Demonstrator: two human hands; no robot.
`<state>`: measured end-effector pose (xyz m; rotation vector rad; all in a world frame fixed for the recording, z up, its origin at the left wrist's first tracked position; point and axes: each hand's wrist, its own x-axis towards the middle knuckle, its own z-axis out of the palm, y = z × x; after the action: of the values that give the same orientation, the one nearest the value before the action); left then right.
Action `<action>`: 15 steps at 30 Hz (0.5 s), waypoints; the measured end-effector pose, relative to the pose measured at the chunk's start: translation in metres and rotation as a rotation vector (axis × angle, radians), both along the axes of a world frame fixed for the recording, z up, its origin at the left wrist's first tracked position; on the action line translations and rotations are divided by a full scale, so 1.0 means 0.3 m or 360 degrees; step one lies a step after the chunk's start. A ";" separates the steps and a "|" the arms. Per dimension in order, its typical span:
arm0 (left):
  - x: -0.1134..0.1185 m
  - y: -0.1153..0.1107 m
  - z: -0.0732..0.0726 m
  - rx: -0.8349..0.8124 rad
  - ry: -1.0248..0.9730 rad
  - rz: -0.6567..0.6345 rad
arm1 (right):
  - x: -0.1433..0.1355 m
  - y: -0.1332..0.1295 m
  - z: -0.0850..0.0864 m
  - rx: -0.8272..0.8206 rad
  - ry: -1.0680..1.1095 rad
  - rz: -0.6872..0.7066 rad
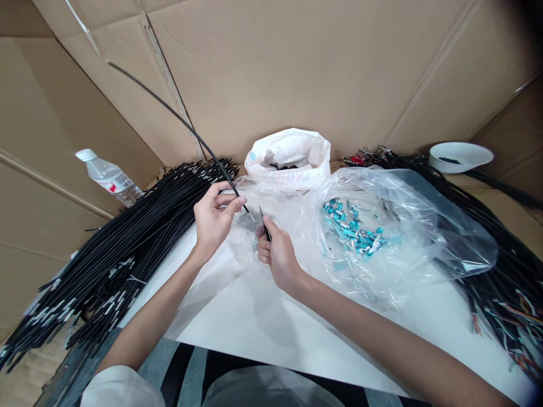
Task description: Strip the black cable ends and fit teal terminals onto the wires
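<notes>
My left hand (217,217) pinches a long black cable (182,120) near its lower end. The cable rises in a curve to the upper left, and its short silvery tip (251,216) points down to the right. Just right of that tip, my right hand (275,249) is wrapped round a small dark pointed tool (262,213), blade upward. A narrow gap shows between tool and cable tip. Beneath both hands lies clear plastic with a grey patch of fine bits, on a white sheet (237,328).
Bundles of black cables lie left (139,232) and right (483,220). A plastic bottle (111,178) stands far left. Behind the hands is a white bag (292,155); to the right, a clear bag (449,232) with blue and silver scraps (354,229). A white bowl (475,154) sits back right. Cardboard walls surround everything.
</notes>
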<state>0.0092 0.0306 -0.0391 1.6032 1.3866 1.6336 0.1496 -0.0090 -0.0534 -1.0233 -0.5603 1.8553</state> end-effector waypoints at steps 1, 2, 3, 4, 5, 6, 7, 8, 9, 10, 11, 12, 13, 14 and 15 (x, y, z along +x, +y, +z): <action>0.001 -0.002 0.003 0.0007 -0.0006 0.0012 | -0.005 -0.005 -0.008 0.0011 -0.0007 0.0014; 0.003 -0.003 0.006 0.0012 -0.0011 0.0023 | -0.011 -0.011 -0.016 0.0027 -0.0013 0.0028; 0.004 -0.004 0.008 0.0018 -0.0014 0.0034 | -0.016 -0.017 -0.023 0.0047 -0.0017 0.0038; 0.004 -0.004 0.008 0.0021 -0.0016 0.0041 | -0.022 -0.022 -0.030 0.0070 -0.0019 0.0045; 0.004 -0.005 0.008 0.0025 -0.0016 0.0048 | -0.026 -0.027 -0.035 0.0093 -0.0021 0.0047; 0.004 -0.005 0.006 0.0028 -0.0012 0.0052 | -0.030 -0.030 -0.038 0.0112 -0.0023 0.0047; 0.004 -0.005 0.004 0.0032 -0.0005 0.0055 | -0.033 -0.033 -0.038 0.0124 -0.0025 0.0049; 0.004 -0.005 0.000 0.0035 0.0004 0.0057 | -0.036 -0.035 -0.037 0.0127 -0.0030 0.0054; 0.004 -0.005 -0.003 0.0037 0.0012 0.0059 | -0.038 -0.036 -0.034 0.0122 -0.0037 0.0059; 0.004 -0.004 -0.007 0.0034 0.0016 0.0057 | -0.040 -0.035 -0.031 0.0111 -0.0046 0.0062; 0.005 -0.004 -0.010 0.0028 0.0014 0.0053 | -0.041 -0.034 -0.027 0.0098 -0.0056 0.0063; 0.005 -0.004 -0.013 0.0020 0.0008 0.0046 | -0.043 -0.032 -0.023 0.0086 -0.0068 0.0061; 0.007 -0.004 -0.015 0.0013 0.0000 0.0039 | -0.044 -0.030 -0.020 0.0074 -0.0078 0.0057; 0.008 -0.004 -0.016 0.0005 -0.0008 0.0031 | -0.045 -0.027 -0.017 0.0063 -0.0085 0.0056; 0.010 -0.005 -0.016 -0.0002 -0.0013 0.0025 | -0.046 -0.024 -0.016 0.0054 -0.0088 0.0056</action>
<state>0.0123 0.0291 -0.0440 1.5869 1.3988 1.6463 0.1358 -0.0161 -0.0581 -1.0511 -0.6442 1.8465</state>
